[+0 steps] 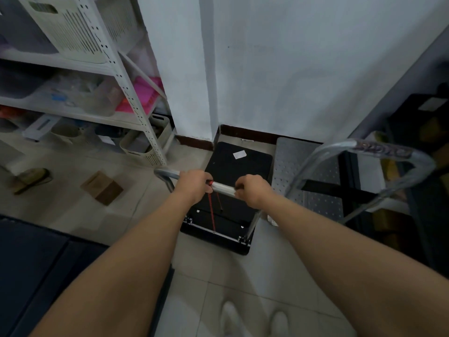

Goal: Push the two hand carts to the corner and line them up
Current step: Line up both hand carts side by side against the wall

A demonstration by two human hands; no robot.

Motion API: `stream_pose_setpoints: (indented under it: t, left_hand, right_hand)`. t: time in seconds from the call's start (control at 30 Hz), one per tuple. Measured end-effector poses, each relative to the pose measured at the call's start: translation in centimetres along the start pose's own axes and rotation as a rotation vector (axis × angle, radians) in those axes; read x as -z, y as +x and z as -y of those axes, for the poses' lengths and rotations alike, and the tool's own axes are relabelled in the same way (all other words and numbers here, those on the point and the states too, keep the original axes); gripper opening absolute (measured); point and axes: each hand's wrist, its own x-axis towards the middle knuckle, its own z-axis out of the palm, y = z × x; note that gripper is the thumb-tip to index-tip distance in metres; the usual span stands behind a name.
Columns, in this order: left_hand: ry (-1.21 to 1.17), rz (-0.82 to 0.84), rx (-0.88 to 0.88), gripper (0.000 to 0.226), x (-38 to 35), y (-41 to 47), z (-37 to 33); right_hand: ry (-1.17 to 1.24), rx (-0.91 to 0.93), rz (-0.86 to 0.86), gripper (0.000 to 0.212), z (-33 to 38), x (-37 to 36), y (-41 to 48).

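Note:
A black hand cart stands on the tiled floor with its far end close to the wall's dark skirting. Both my hands grip its silver handle bar: my left hand on the left part, my right hand on the right. A red cord hangs from the bar. Right beside it stands a grey hand cart with a dotted deck, its front at the wall, its curved silver handle rising at the right.
A white metal shelf rack full of baskets and boxes stands at the left. Small cardboard boxes lie on the floor. A wall corner post is straight ahead. Dark furniture fills the lower left and the right edge.

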Motion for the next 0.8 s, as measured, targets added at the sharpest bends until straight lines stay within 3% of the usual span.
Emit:
stream_pose_setpoints:
  t: [0.17,0.3,0.47,0.8]
  left_hand:
    - [-0.001,0.044,0.005,0.002,1.0,2.5,-1.8]
    - [0.012,0.041,0.005,0.012,1.8,3.8,-3.1]
    - [0.014,0.064,0.037,0.015,2.2,5.8,-4.9]
    - [0.031,0.09,0.092,0.016,3.1,9.4,-7.4]
  right_hand:
    - [0.035,-0.126,-0.09,0.033,-4.0,3.8,1.0]
    - [0.017,-0.206,-0.206,0.033,-7.3,6.4,1.9]
    - [-0.147,-0.288,-0.303,0.037,-12.6,10.1,2.6]
    - [-0.303,-0.367,-0.325,0.05,-21.6,14.7,4.4]
